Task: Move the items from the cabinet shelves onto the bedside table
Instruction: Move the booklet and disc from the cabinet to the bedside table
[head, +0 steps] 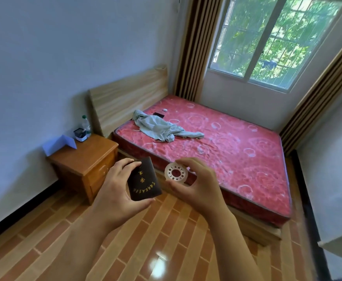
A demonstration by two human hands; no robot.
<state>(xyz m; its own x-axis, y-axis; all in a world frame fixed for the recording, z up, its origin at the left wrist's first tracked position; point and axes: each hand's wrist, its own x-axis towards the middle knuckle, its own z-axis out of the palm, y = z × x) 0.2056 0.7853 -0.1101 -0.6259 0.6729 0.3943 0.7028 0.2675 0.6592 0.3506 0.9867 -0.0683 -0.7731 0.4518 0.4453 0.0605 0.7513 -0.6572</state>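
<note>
Dark brown booklet (144, 182) with gold lettering sits in my left hand (116, 187), thumb along the bottom edge, fingers curled over the top edge. Looks like a thin, stiff-covered thing, light, a bit slick on the cover, so I'd guess gripping by the two opposite edges is the safe way; a one-corner pinch could let it swing. My right hand (194, 180) holds a white plastic ring (175, 172) with small cut-out holes, pinched at its rim between thumb below and fingertips above. Probably rigid, very light, easy to drop or flick away, so rim pinch fits. Both things are in the air over the floor, near the bed (237, 142) corner, not yet on the wooden counter (89, 157) to my left. That counter already carries a bottle (86, 124), a small dark box (80, 134) and a folded blue paper (59, 144); the front half looks like the place to set these down flat.
</note>
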